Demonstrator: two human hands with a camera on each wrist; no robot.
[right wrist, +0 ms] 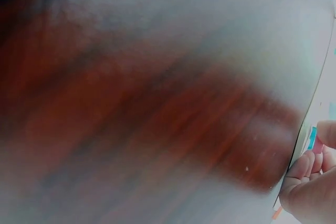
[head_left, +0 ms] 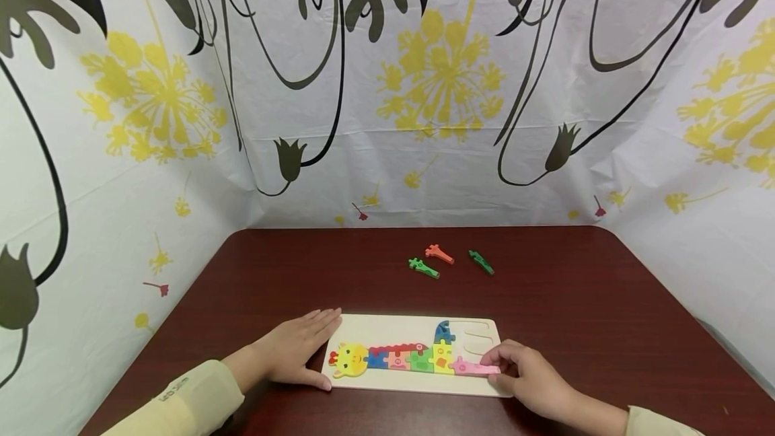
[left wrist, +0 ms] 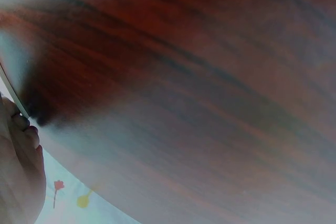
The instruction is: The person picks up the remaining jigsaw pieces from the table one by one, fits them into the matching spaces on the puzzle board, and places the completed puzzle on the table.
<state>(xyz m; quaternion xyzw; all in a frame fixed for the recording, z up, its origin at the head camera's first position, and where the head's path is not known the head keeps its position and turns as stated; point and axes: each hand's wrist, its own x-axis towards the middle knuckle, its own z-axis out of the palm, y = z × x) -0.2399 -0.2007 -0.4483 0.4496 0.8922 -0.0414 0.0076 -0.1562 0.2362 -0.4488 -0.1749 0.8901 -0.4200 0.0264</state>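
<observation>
Spanning the foreground, a dark-red wood-grained table (head_left: 339, 281) bears a cream rectangular puzzle board (head_left: 393, 326). The left hand (head_left: 303, 348), fingers extended, rests at its left edge; the right hand (head_left: 533, 379) pinches a pink elongated puzzle piece (head_left: 469, 367) at the board's lower right. Beyond lie small light-green (head_left: 423, 268), orange (head_left: 439, 253) and dark-green (head_left: 481, 262) animal-shaped pieces.

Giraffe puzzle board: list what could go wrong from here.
The pink leg piece, pinched at its end by the right hand, might sit unevenly or lift on release. The light green piece, orange piece and dark green piece look alike, so one could go in the wrong slot.
</observation>
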